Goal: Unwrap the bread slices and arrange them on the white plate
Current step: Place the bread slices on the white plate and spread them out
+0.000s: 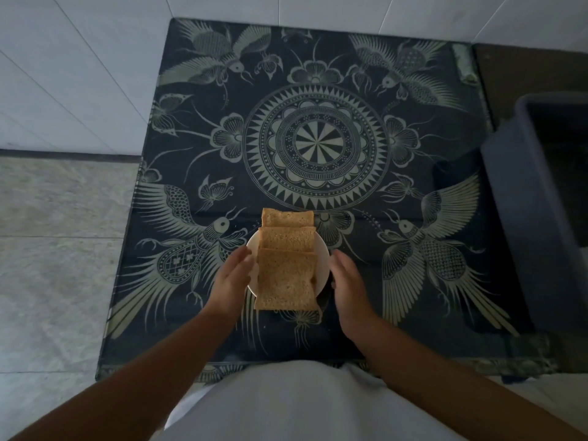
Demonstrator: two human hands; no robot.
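Three brown bread slices (288, 259) lie overlapped in a row on a small white plate (324, 262), the nearest slice hanging over the plate's near rim and the farthest over its far rim. No wrapper shows. My left hand (234, 276) is at the plate's left rim, fingers apart, touching or nearly touching it. On the other side, my right hand (346, 281) sits beside the right rim with its fingers loosely spread. Neither hand holds a slice.
The plate stands near the front of a square table covered by a dark cloth (318, 144) with pale birds and a round medallion. A dark grey bin (541, 202) stands at the right. White tiled wall lies behind, grey floor at the left.
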